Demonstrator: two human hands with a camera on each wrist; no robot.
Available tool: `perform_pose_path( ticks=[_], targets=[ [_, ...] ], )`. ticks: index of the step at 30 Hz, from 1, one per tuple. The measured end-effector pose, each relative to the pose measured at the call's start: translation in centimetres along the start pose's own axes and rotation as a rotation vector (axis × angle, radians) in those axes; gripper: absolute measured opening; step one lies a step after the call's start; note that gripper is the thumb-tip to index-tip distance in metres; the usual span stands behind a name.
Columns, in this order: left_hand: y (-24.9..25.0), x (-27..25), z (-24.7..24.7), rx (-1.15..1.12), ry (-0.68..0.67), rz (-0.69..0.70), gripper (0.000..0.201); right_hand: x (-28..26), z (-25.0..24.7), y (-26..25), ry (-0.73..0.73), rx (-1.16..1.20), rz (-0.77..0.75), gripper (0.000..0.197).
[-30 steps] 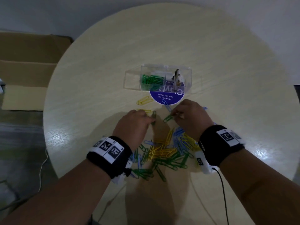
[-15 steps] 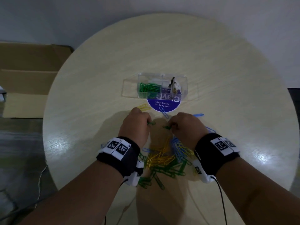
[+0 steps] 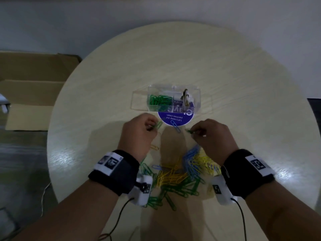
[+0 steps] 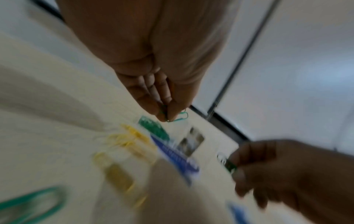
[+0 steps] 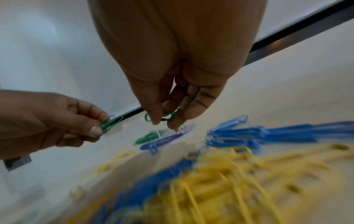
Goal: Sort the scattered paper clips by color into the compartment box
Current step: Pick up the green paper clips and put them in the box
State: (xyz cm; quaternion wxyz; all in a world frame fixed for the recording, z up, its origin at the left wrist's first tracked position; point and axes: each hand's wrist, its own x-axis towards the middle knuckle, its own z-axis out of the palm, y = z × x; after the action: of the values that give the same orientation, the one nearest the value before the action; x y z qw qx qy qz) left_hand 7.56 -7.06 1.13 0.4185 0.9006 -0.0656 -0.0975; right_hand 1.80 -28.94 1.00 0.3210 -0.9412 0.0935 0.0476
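A clear compartment box (image 3: 197,100) stands mid-table with green clips (image 3: 159,100) in its left compartment. My left hand (image 3: 139,129) pinches a green paper clip (image 3: 158,125) just below the box's left end; the same clip (image 4: 181,118) shows in the left wrist view. My right hand (image 3: 210,134) pinches another green paper clip (image 3: 189,131), seen between thumb and finger (image 5: 168,116) in the right wrist view. A heap of green, yellow and blue clips (image 3: 178,176) lies between my wrists.
A round purple sticker (image 3: 175,117) lies under the box's front edge, with a lone blue clip (image 3: 175,126) on it. A yellow clip (image 3: 154,147) lies by my left hand. Cardboard boxes (image 3: 31,87) stand left of the round table (image 3: 243,101).
Both hands have lifted off the heap and moved apart, each carrying a green clip toward the box. The head view has tilted, so the table sits lower in frame.
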Motion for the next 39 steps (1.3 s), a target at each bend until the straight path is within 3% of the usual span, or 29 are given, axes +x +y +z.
perform_pose_path(
  ticks=[2,5,11,15,17,20,23,25,27,31,34,36,39],
  targets=[
    [0.8,1.7,-1.1,-0.134,0.112,-0.048,0.024,1.2,-0.9,-1.2,0.061,0.103,0.047,0.012],
    [2.2,4.8,-1.9,-0.065,0.202,-0.042,0.017,4.0,-1.5,-3.6,0.09,0.217,0.092,0.011],
    [2.3,7.4,-1.0,0.08,0.141,-0.033,0.031,8.0,-0.4,-7.0,0.037,0.238,0.105,0.028],
    [1.7,3.9,-2.6,0.08,0.152,0.054,0.028,4.7,-1.7,-5.9,0.134,0.206,0.078,0.021],
    [0.6,-0.3,-3.2,0.135,0.084,0.204,0.021,0.4,-1.7,-4.7,0.138,0.153,0.056,0.015],
    [-2.8,-8.5,-2.4,0.304,-0.201,0.44,0.021,-7.2,0.3,-3.1,0.028,-0.019,-0.038,0.017],
    [-6.0,-14.9,-0.9,0.486,-0.429,0.455,0.035,-13.3,3.6,-1.8,-0.201,-0.204,-0.227,0.042],
    [-7.1,-16.3,-0.4,0.578,-0.482,0.47,0.044,-14.8,5.2,-1.0,-0.366,-0.338,-0.237,0.066],
    [-7.6,-15.7,-0.4,0.581,-0.47,0.462,0.045,-14.5,5.8,-0.7,-0.413,-0.421,-0.204,0.079],
    [-7.3,-13.5,-1.0,0.484,-0.454,0.311,0.039,-11.0,5.7,-0.5,-0.354,-0.496,-0.207,0.086],
    [-6.8,-12.7,-1.7,0.351,-0.404,0.237,0.035,-9.2,5.1,0.0,-0.289,-0.414,-0.166,0.079],
    [-7.1,-12.9,-2.0,0.298,-0.309,0.276,0.038,-8.9,4.1,0.1,-0.165,-0.265,-0.165,0.067],
    [-7.7,-14.2,-2.0,0.478,-0.271,0.366,0.049,-10.3,3.1,-0.1,0.01,-0.144,-0.28,0.043]
  ],
)
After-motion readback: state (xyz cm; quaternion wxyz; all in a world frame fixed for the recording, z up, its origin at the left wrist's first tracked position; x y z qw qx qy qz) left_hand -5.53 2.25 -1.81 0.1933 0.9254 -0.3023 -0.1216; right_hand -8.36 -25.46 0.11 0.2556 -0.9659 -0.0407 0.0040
